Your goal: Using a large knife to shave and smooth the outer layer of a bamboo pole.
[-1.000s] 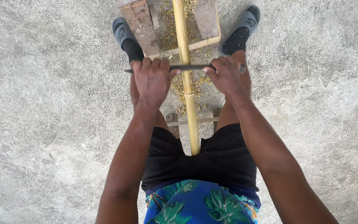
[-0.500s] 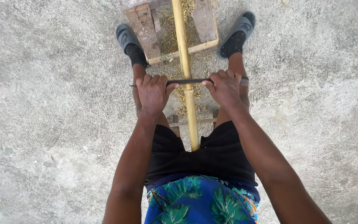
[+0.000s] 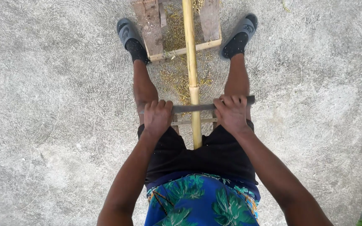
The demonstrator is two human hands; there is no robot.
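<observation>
Black shorts (image 3: pixel 206 157), blue leaf-print shirt (image 3: pixel 197 201), grey slides (image 3: pixel 127 31), dark socks (image 3: pixel 138 51).

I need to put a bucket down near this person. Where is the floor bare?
Bare concrete floor lies left of the left sandal, and again right of the right sandal. It is crowded in the middle: wooden frame, shavings, bamboo pole, and both hands, left and right, gripping the blade.

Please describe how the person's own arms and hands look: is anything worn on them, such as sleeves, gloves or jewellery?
Both arms are bare from the top of the picture down: no sleeves show. The left hand and the right hand wear no gloves, and no ring, watch or bracelet is visible on fingers or wrists. The forearms look lean and long. Fingernails are too small to judge.
</observation>
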